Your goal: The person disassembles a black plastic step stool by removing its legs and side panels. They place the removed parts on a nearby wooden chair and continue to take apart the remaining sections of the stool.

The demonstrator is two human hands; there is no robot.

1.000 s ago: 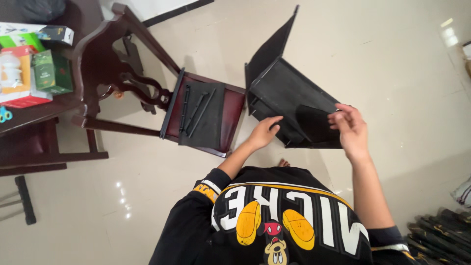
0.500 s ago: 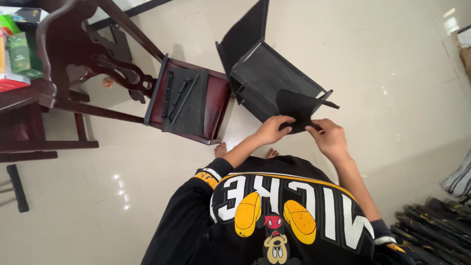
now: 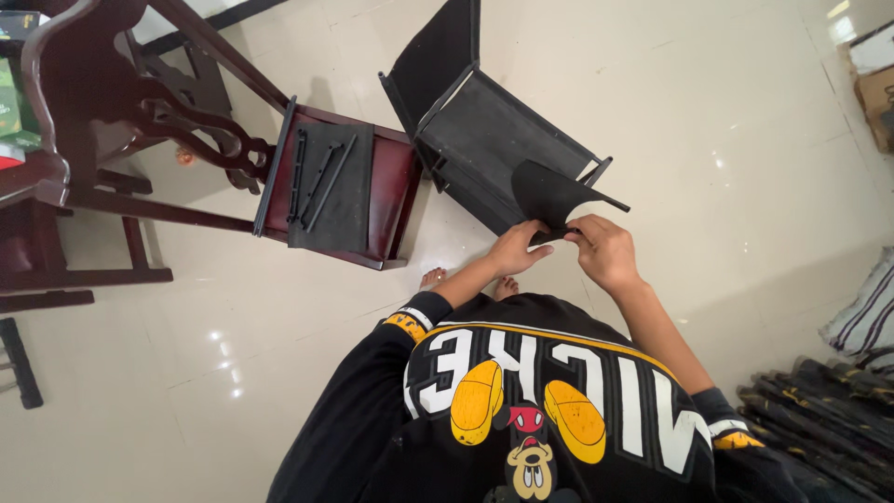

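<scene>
A black fabric-and-rod rack (image 3: 489,130) is held out in front of me above the tiled floor, with one panel raised at its far end. My left hand (image 3: 517,248) and my right hand (image 3: 603,250) both grip its near edge, where a curved black flap (image 3: 549,191) folds over. My bare feet show on the floor below my arms.
A dark wooden chair (image 3: 177,121) stands to the left, a flat black panel (image 3: 332,186) with several black rods lying on its seat. A dark table edge (image 3: 28,182) is at far left. Black stacked pieces (image 3: 819,410) lie at bottom right, with a striped cloth (image 3: 866,312) beside them.
The rack has come closer to my body and my two hands have drawn together on its near edge. The view has shifted right, pushing the chair and table toward the left.
</scene>
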